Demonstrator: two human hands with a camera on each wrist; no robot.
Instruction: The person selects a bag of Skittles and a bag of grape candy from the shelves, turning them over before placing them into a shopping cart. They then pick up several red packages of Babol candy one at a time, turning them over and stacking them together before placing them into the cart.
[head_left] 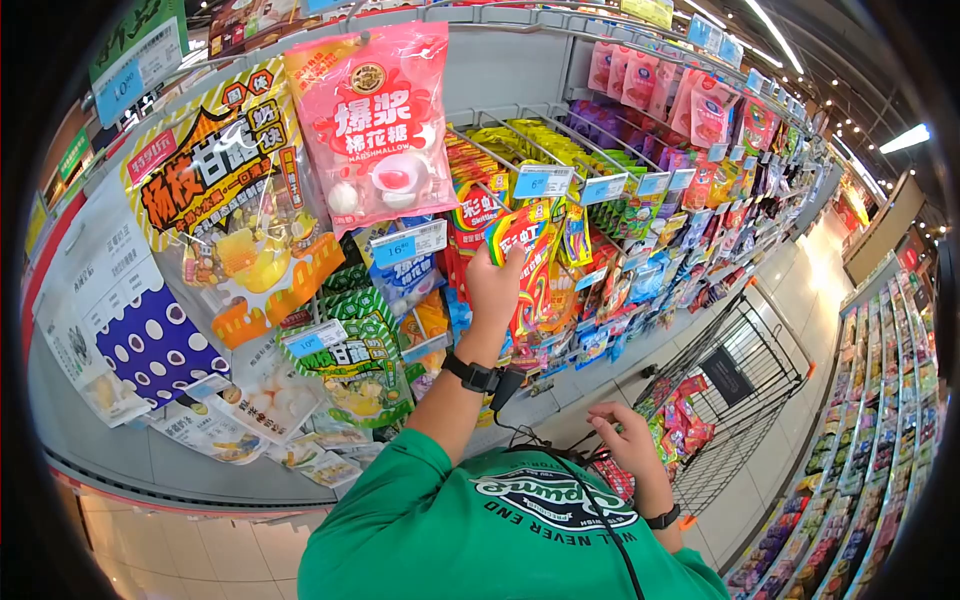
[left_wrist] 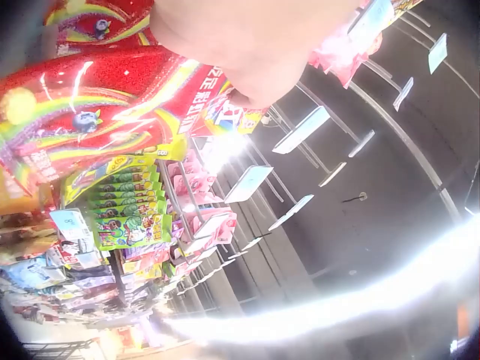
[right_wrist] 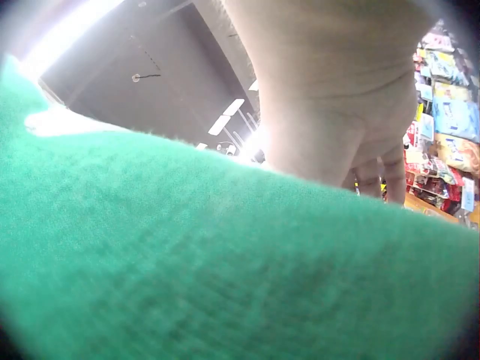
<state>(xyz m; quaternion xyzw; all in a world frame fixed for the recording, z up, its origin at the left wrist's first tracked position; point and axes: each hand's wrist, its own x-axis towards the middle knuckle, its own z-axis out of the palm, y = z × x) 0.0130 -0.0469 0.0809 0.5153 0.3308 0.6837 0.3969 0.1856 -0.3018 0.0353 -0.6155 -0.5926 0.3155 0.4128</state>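
Observation:
The left hand pinches the top of a red rainbow-striped candy bag in front of the hanging rack. In the left wrist view the same red bag hangs from the left hand, whose fingertips are mostly hidden. More red packs hang directly behind. The right hand is held near the shirt, fingers loosely bent and holding nothing. In the right wrist view the right hand hangs beyond a green sleeve, its fingers partly covered by the cloth.
A pink marshmallow bag and a yellow candy bag hang to the left. Price tags stick out from the rack. A wire cart holding colourful packs stands at the right. Another stocked shelf lies beyond it.

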